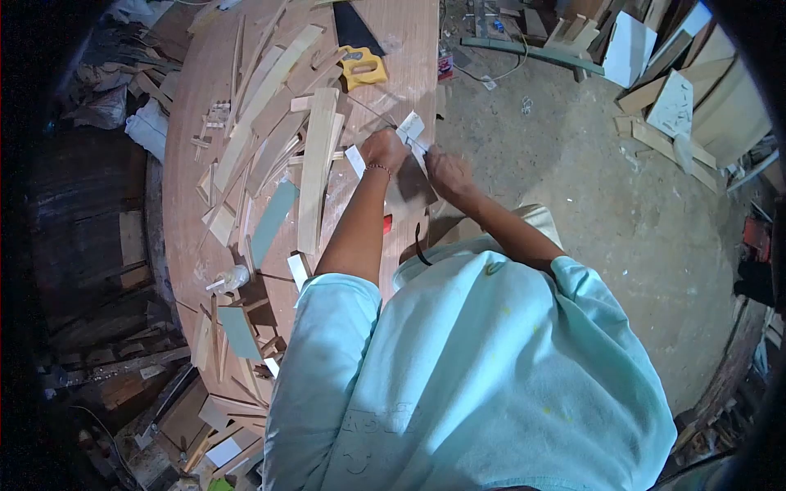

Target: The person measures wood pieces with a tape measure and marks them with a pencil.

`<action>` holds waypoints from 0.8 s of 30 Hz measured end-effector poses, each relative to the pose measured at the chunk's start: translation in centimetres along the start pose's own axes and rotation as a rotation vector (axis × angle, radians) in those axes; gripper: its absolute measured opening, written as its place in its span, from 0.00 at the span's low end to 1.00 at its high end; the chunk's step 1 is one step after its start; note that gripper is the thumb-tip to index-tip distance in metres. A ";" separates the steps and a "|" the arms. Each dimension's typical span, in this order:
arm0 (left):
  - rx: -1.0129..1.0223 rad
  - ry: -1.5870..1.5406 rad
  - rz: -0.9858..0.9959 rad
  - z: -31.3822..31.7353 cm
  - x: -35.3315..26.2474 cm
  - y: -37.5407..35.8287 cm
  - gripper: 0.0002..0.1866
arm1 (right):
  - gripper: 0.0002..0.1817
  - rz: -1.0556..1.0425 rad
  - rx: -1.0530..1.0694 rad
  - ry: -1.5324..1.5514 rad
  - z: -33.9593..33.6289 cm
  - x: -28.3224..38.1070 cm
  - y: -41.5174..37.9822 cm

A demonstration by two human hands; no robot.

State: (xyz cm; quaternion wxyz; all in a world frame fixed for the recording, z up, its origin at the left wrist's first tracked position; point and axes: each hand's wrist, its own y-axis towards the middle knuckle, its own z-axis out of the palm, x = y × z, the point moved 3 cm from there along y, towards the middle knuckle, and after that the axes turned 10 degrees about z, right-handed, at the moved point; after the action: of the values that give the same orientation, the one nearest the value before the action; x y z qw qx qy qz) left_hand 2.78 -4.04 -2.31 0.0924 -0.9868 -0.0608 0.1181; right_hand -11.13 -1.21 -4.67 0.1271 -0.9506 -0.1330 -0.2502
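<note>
White piece (412, 125): near the counter (416, 33) edge, by 2 hands
Left hand (382, 151): curled beside it; grip's hold, cannot tell
Right hand (449, 173): curled; grip's hold, cannot tell
Yellow-handled saw (361, 67): beyond left hand

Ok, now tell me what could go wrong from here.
The small white piece by the bare left hand and right hand is near the edge of the brown wooden table and might slip off. Pale wooden strips heaped beside the left forearm could slide if bumped. A reach forward might catch the yellow-handled black saw.
</note>
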 end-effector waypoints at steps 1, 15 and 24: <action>0.032 -0.019 0.007 0.2 -0.1 -0.5 0.16 | 0.10 -0.003 0.001 -0.007 -0.3 -0.3 -0.5; -0.002 -0.005 -0.001 -0.1 -0.8 -1.1 0.09 | 0.10 -0.259 -0.254 -0.042 1.4 1.3 2.1; 0.022 -0.026 -0.004 0.0 -0.7 -1.0 0.12 | 0.08 -0.063 0.001 -0.072 -1.4 -0.3 -2.0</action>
State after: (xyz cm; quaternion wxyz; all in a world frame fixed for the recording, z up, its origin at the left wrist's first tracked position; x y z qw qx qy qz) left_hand 2.02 -3.14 -1.98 0.1028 -0.9840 -0.0627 0.1314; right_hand -12.64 0.17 -3.25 0.1149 -0.9541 -0.1677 -0.2198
